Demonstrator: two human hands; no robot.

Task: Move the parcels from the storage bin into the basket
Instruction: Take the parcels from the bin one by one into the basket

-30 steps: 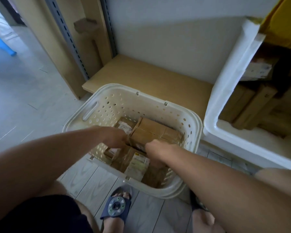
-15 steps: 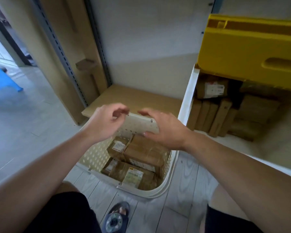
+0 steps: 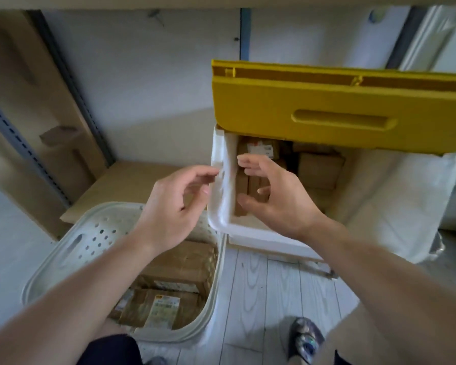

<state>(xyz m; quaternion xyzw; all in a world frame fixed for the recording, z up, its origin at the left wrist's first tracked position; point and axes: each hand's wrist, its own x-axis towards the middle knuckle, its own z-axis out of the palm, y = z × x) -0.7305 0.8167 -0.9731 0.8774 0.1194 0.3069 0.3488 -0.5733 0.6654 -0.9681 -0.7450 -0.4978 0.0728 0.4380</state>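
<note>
1. Head view, 7 o'clock: the white perforated basket (image 3: 71, 246) on the floor holds brown parcels (image 3: 179, 262).
2. Centre — left hand (image 3: 169, 214) and right hand (image 3: 277, 201), fingers loosely spread, grasping nothing.
3. 1 o'clock: the white storage bin (image 3: 221, 196) under its raised yellow lid (image 3: 340, 111) — more boxes (image 3: 319, 169) inside.

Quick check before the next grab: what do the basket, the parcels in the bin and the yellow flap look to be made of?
Basket: looks like moulded plastic, off-white, matt; punched round holes and a cut-out handle slot.
Parcels in the bin: probably brown cardboard, dull finish, squared edges; one carries a white label.
Yellow flap: seemingly rigid plastic, smooth, with a moulded recessed grip.
</note>
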